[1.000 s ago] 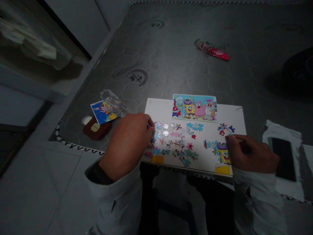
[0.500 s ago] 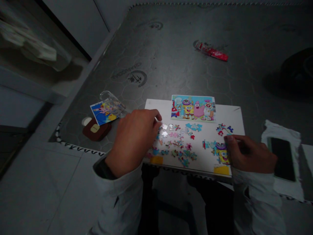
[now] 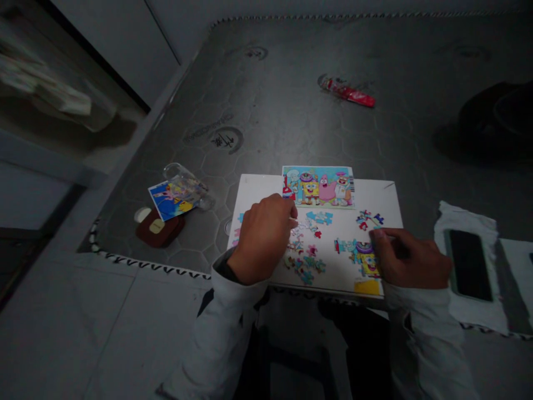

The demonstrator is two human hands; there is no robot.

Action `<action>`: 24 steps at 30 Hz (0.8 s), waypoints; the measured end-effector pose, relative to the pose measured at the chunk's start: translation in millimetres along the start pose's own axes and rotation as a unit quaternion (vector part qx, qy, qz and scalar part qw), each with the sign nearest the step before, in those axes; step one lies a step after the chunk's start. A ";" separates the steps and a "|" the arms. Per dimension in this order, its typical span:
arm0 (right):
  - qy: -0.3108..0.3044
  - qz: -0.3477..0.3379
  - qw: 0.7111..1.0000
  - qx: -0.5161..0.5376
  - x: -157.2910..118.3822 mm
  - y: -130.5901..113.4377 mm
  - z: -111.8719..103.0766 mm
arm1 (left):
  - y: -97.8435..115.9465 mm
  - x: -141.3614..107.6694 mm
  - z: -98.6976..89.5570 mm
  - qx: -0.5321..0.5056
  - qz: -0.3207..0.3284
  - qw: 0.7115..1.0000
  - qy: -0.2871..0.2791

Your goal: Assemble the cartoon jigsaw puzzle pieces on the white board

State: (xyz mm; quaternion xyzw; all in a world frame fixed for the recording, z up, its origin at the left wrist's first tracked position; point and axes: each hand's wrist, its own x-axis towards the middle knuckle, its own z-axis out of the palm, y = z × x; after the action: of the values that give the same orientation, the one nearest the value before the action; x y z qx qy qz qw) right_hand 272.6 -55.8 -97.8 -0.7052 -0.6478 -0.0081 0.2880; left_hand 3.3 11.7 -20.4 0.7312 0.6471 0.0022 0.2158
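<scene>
Over the left half of a white board (image 3: 258,186), my left hand (image 3: 263,240) is closed, thumb and fingers together above loose jigsaw pieces (image 3: 306,264). Whatever lies between those fingertips is hidden. My right hand (image 3: 412,260) rests at the board's right edge in a pinch. Its fingertips are beside a joined section of puzzle (image 3: 367,260) showing a yellow cartoon figure; I cannot make out what they hold. A reference picture card (image 3: 318,188) lies at the board's far side. Smaller joined pieces (image 3: 320,217) and a cluster (image 3: 368,218) lie below it.
A phone (image 3: 470,264) lies on white tissue (image 3: 443,219) at right. To the left are a brown case (image 3: 160,229), a blue-yellow card (image 3: 169,201) and a clear plastic pouch (image 3: 194,186). A red wrapper (image 3: 353,95) and dark round object (image 3: 495,122) are farther back.
My left hand has moved right across the board, from its left edge to over the loose pieces. My right hand stays by the joined section. The whole view has shifted slightly.
</scene>
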 end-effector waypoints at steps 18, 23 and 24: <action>-0.001 -0.010 1.000 0.012 0.3 -3.2 0.7 | 23.4 -10.6 4.7 -0.067 0.130 0.989 0.033; -0.005 0.002 1.000 0.011 0.1 -5.5 -1.0 | 25.5 -12.3 18.0 -0.060 0.206 0.977 0.018; -0.005 0.004 1.000 0.010 -0.1 -5.5 -0.8 | 24.2 -12.0 20.9 -0.054 0.215 0.975 0.013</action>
State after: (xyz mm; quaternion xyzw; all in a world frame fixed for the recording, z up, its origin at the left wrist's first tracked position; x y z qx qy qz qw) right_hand 267.8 -56.3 -95.0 -0.7049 -0.6467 0.0031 0.2914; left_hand 30.2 -7.9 -28.3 0.8403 0.4764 0.0930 0.2416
